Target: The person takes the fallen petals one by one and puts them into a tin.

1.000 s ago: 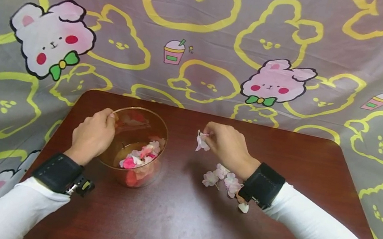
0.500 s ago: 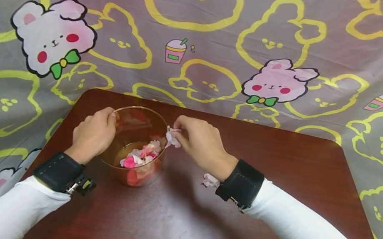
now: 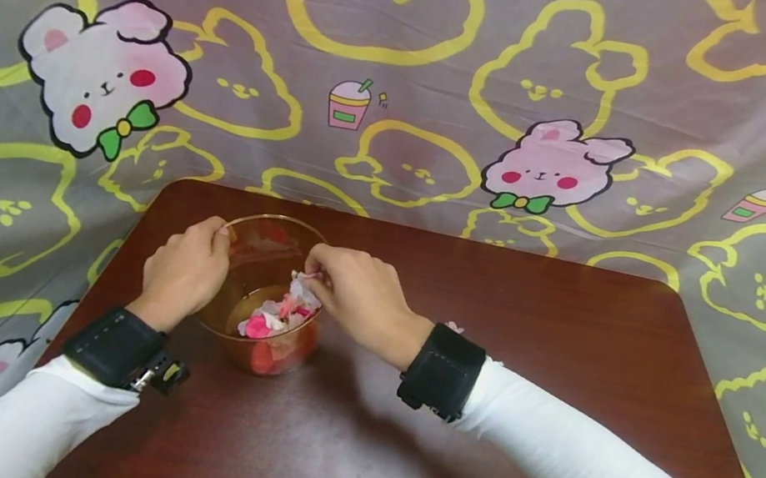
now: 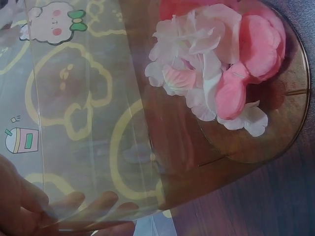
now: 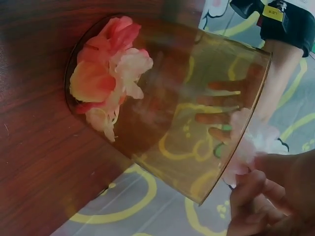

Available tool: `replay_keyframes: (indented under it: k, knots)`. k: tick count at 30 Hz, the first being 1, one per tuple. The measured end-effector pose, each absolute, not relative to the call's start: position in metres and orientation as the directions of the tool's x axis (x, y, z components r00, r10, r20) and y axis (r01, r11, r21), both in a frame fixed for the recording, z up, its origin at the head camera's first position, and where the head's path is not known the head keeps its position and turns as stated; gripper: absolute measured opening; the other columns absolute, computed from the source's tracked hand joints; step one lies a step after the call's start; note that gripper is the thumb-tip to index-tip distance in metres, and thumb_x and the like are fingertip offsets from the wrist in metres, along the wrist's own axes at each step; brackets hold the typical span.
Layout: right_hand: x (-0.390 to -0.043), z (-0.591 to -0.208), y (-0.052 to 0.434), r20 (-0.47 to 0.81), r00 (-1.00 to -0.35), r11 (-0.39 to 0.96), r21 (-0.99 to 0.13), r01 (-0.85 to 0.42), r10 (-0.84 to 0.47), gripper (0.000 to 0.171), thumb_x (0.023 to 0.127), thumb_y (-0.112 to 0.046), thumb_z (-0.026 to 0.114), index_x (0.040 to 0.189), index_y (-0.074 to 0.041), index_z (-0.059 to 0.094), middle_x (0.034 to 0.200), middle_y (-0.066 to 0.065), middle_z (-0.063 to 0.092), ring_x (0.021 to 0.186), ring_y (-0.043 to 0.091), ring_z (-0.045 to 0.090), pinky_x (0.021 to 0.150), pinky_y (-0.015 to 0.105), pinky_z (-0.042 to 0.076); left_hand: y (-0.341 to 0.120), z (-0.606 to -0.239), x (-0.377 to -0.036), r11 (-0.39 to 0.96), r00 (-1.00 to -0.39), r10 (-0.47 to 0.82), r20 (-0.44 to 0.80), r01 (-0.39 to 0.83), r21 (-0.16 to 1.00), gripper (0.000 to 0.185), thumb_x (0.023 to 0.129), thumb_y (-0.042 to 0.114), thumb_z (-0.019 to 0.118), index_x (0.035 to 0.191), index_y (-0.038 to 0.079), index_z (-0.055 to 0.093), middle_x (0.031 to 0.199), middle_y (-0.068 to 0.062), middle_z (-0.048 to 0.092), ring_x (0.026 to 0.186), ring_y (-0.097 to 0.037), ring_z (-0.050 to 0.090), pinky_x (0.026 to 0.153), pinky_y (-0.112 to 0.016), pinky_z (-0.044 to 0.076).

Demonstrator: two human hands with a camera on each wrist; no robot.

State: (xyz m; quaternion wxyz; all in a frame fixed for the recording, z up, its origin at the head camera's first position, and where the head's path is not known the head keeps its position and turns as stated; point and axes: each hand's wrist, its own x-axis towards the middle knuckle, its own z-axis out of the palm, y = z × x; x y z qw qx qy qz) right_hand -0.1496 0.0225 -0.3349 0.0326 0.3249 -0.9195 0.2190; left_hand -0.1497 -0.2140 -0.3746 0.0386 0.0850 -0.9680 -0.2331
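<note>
My left hand [image 3: 185,274] grips the rim of a transparent amber container [image 3: 251,255] standing on the table at left centre. Its fingers [image 4: 101,205] show through the clear wall in the left wrist view. Pink, coral and white artificial flowers [image 4: 197,64] lie at the bottom of the container. Above the near right part of the rim, my right hand [image 3: 365,299] pinches a pale pink artificial flower [image 3: 302,289] between thumb and fingertips. In the right wrist view that flower [image 5: 263,135] is at the container's mouth, partly seen through the wall.
A dark reddish-brown table [image 3: 566,329] carries everything. A pale petal edge [image 3: 453,327] peeks out behind my right wrist; the arm hides the table there. Behind the table hangs a grey cloth [image 3: 422,93] with yellow cartoon outlines.
My right hand has carried the pale flower leftward from the table's middle to over the container's mouth. The left hand and container stay put. My right arm now covers most of the flowers on the table.
</note>
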Motion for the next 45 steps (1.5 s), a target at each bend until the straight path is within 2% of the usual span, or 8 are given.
replay_keyframes:
  k: [5, 8, 12, 18, 25, 34, 41, 45]
  knots:
    - [-0.151, -0.334, 0.024, 0.119, -0.774, 0.694, -0.373, -0.615, -0.622, 0.018, 0.096, -0.031, 0.070, 0.110, -0.019, 0.071, 0.096, -0.006, 0.074, 0.083, 0.007, 0.067, 0.062, 0.026, 0.048, -0.214, -0.375, -0.150, 0.876, -0.982, -0.182, 0.041, -0.144, 0.461, 0.040, 0.109, 0.031, 0.028, 0.121, 0.007, 0.058, 0.108, -0.026, 0.067, 0.100, -0.053, 0.066, 0.066, -0.057, 0.044]
    - [-0.152, -0.332, 0.027, 0.079, -0.768, 0.690, -0.389, -0.610, -0.635, 0.024, 0.095, -0.033, 0.070, 0.115, -0.019, 0.072, 0.100, -0.007, 0.074, 0.084, 0.006, 0.066, 0.061, 0.025, 0.048, -0.214, -0.375, -0.150, 0.877, -0.983, -0.180, 0.040, -0.142, 0.459, 0.040, 0.109, 0.031, 0.028, 0.120, 0.007, 0.058, 0.109, -0.026, 0.067, 0.102, -0.054, 0.065, 0.067, -0.058, 0.045]
    - [-0.153, -0.328, 0.037, 0.078, -0.774, 0.691, -0.402, -0.601, -0.628, 0.027, 0.095, -0.037, 0.070, 0.116, -0.019, 0.072, 0.101, -0.006, 0.073, 0.084, 0.008, 0.064, 0.062, 0.027, 0.048, -0.214, -0.374, -0.150, 0.877, -0.983, -0.179, 0.033, -0.144, 0.458, 0.041, 0.109, 0.032, 0.027, 0.122, 0.007, 0.058, 0.111, -0.027, 0.067, 0.103, -0.054, 0.064, 0.068, -0.059, 0.045]
    - [-0.161, -0.326, 0.061, 0.100, -0.799, 0.701, -0.425, -0.573, -0.593, 0.028, 0.096, -0.037, 0.069, 0.113, -0.015, 0.072, 0.106, -0.002, 0.075, 0.094, 0.013, 0.068, 0.073, 0.034, 0.053, -0.214, -0.374, -0.151, 0.876, -0.984, -0.178, 0.031, -0.144, 0.460, 0.042, 0.109, 0.033, 0.026, 0.119, 0.008, 0.058, 0.112, -0.029, 0.067, 0.104, -0.055, 0.064, 0.069, -0.061, 0.045]
    - [-0.169, -0.334, 0.087, 0.075, -0.832, 0.738, -0.425, -0.525, -0.549, 0.027, 0.096, -0.035, 0.070, 0.111, -0.013, 0.073, 0.101, 0.000, 0.076, 0.089, 0.016, 0.070, 0.070, 0.033, 0.053, -0.214, -0.374, -0.151, 0.876, -0.984, -0.176, 0.034, -0.141, 0.461, 0.042, 0.109, 0.033, 0.026, 0.120, 0.007, 0.058, 0.112, -0.028, 0.067, 0.104, -0.055, 0.064, 0.068, -0.060, 0.045]
    - [-0.184, -0.365, 0.115, -0.036, -0.865, 0.787, -0.434, -0.438, -0.501, 0.029, 0.095, -0.032, 0.071, 0.111, -0.009, 0.073, 0.101, 0.003, 0.076, 0.083, 0.015, 0.068, 0.067, 0.030, 0.053, -0.214, -0.374, -0.150, 0.877, -0.985, -0.172, 0.031, -0.139, 0.459, 0.043, 0.109, 0.033, 0.026, 0.120, 0.007, 0.058, 0.110, -0.027, 0.067, 0.102, -0.054, 0.065, 0.067, -0.059, 0.045]
    - [-0.182, -0.383, 0.126, -0.117, -0.864, 0.815, -0.413, -0.406, -0.490, 0.024, 0.094, -0.032, 0.072, 0.107, -0.011, 0.073, 0.093, 0.002, 0.074, 0.076, 0.014, 0.065, 0.064, 0.029, 0.052, -0.215, -0.374, -0.150, 0.880, -0.985, -0.168, 0.041, -0.131, 0.457, 0.043, 0.109, 0.033, 0.026, 0.120, 0.007, 0.058, 0.106, -0.026, 0.067, 0.098, -0.052, 0.066, 0.064, -0.056, 0.044]
    - [-0.178, -0.391, 0.131, -0.171, -0.861, 0.839, -0.380, -0.390, -0.478, 0.027, 0.094, -0.031, 0.072, 0.109, -0.009, 0.071, 0.093, 0.002, 0.074, 0.076, 0.013, 0.066, 0.064, 0.031, 0.052, -0.215, -0.374, -0.151, 0.880, -0.985, -0.168, 0.035, -0.134, 0.456, 0.043, 0.109, 0.034, 0.025, 0.118, 0.008, 0.058, 0.104, -0.026, 0.067, 0.098, -0.053, 0.066, 0.063, -0.055, 0.044]
